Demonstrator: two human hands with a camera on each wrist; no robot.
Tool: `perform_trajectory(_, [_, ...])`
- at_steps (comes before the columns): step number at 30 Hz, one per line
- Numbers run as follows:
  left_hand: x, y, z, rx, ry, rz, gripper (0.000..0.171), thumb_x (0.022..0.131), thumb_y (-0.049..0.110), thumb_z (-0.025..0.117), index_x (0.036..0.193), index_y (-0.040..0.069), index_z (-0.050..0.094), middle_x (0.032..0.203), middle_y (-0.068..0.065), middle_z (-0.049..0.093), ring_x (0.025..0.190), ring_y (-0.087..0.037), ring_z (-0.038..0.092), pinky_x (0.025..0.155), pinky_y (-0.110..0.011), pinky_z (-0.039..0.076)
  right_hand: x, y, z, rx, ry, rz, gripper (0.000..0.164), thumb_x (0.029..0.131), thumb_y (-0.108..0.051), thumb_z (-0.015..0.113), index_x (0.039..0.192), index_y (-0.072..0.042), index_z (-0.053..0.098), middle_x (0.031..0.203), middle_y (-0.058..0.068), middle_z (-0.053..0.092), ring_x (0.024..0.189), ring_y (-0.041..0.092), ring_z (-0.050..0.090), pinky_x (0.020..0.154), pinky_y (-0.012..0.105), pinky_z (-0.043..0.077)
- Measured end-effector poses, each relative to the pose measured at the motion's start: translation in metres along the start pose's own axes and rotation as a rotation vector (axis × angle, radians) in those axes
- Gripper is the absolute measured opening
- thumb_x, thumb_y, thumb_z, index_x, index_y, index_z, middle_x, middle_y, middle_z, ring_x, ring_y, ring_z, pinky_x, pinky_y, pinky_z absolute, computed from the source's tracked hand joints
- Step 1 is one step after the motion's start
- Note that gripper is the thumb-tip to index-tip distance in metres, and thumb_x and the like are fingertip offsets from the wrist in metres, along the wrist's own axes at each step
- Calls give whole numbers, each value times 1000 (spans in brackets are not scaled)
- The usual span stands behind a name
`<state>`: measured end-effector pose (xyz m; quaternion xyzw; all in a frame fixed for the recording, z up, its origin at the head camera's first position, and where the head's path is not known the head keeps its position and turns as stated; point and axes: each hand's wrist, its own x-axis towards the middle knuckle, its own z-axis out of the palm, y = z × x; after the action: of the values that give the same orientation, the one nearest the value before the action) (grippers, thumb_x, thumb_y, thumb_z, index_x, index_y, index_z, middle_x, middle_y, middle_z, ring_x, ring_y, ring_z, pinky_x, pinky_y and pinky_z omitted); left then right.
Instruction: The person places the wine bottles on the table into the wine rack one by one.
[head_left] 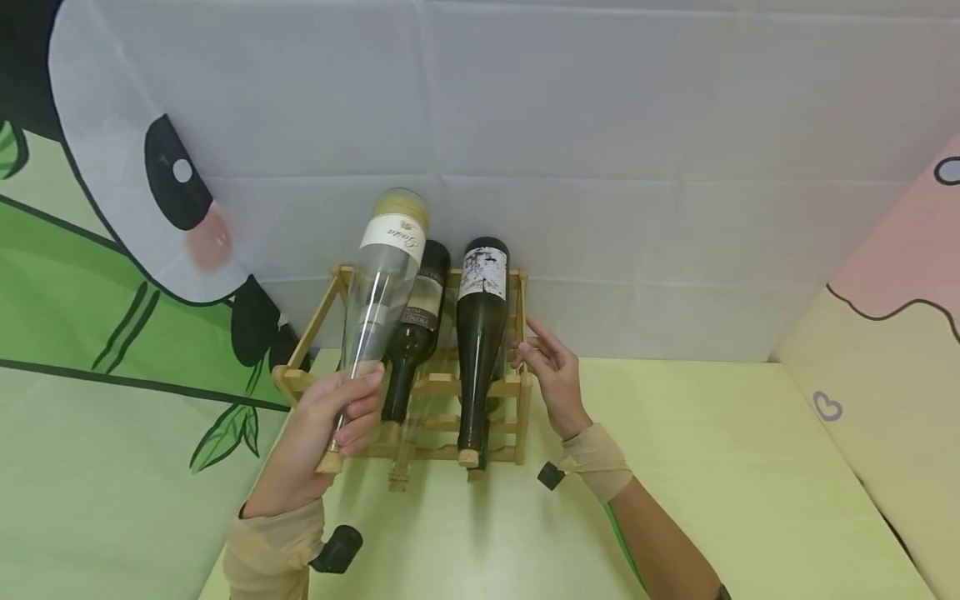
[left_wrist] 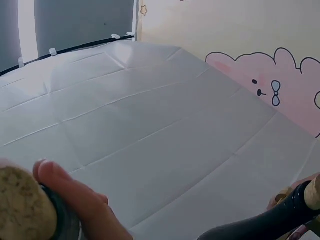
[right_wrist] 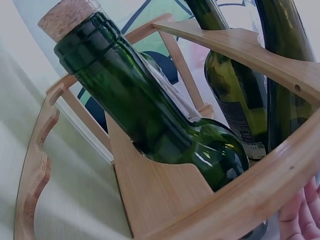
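My left hand grips the neck of a clear, corked wine bottle with a white label and yellowish base. The bottle slants over the left of a wooden wine rack; whether it touches the rack cannot be told. Beside it on the top tier lie a dark bottle with a black-and-cream label and another with a speckled white label, necks towards me. At the rack's right side, my right hand holds the frame with its fingertips. In the right wrist view, a green corked bottle rests in a lower notch.
Lower in the rack, a clear bottle neck juts forward beneath the top tier. The rack stands on a pale yellow-green table, close to a white backdrop sheet. Cartoon-printed panels flank it.
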<state>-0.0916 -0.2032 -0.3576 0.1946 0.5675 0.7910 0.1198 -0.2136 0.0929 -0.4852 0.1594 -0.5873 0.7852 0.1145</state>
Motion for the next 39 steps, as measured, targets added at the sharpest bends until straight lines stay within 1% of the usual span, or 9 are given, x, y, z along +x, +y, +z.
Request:
perform_trajectory(5, [-8,1,-12,-62,-33,33,15,117,9,38,110,7,51,71,7,40,52,-15,19,42,-24,19,0,0,1,3,2,-3,54,108,-11,62,159,0,47,113,10,73,87,19,70,82,24,56])
perform_trajectory(8, [-11,-1,-18,-160,-64,47,19,117,5,33,120,3,51,74,7,43,53,-15,16,42,-24,16,-1,0,2,17,3,-5,54,108,-10,62,159,1,47,114,15,72,87,20,70,87,26,57])
perform_trajectory(12, [-15,-5,-25,-231,-103,44,25,117,5,28,122,3,53,75,7,45,52,-16,14,42,-25,11,-1,1,3,21,4,1,54,108,-9,62,160,0,46,112,9,73,87,19,70,93,29,57])
perform_trajectory(16, [-20,-9,-32,-262,-109,17,30,118,7,27,117,6,57,76,8,47,53,-16,14,43,-26,11,-2,2,3,14,2,6,55,108,-9,61,160,-1,46,109,0,74,86,15,70,91,27,57])
perform_trajectory(19, [-24,-10,-37,-318,-110,-7,34,118,7,25,119,4,59,76,7,49,54,-15,15,44,-25,13,-2,2,3,16,0,4,55,108,-10,61,160,2,45,110,1,74,86,15,70,89,26,57])
perform_trajectory(26, [-33,-13,-50,-439,-124,-39,39,119,8,17,122,1,56,75,3,48,51,-14,15,43,-22,18,0,0,0,8,-12,-1,56,109,-11,62,161,1,44,117,20,71,87,18,70,87,27,56])
perform_trajectory(28, [-34,-15,-52,-462,-118,-48,38,118,8,17,125,0,54,75,3,49,52,-13,15,43,-20,22,0,0,0,6,-8,-1,56,109,-10,62,161,1,44,116,17,71,87,18,69,87,27,56])
perform_trajectory(33, [-37,-21,-56,-547,-143,-57,43,118,7,14,128,-2,54,79,1,54,54,-12,17,47,-18,31,-1,1,0,20,-6,-1,56,109,-10,61,160,2,44,116,20,70,86,17,70,85,27,57])
perform_trajectory(39, [-40,-29,-61,-606,-177,-45,48,117,7,9,129,-3,54,80,1,52,55,-11,16,48,-18,30,-1,3,2,27,-15,-6,56,109,-12,61,161,2,43,117,27,68,87,22,69,85,27,55])
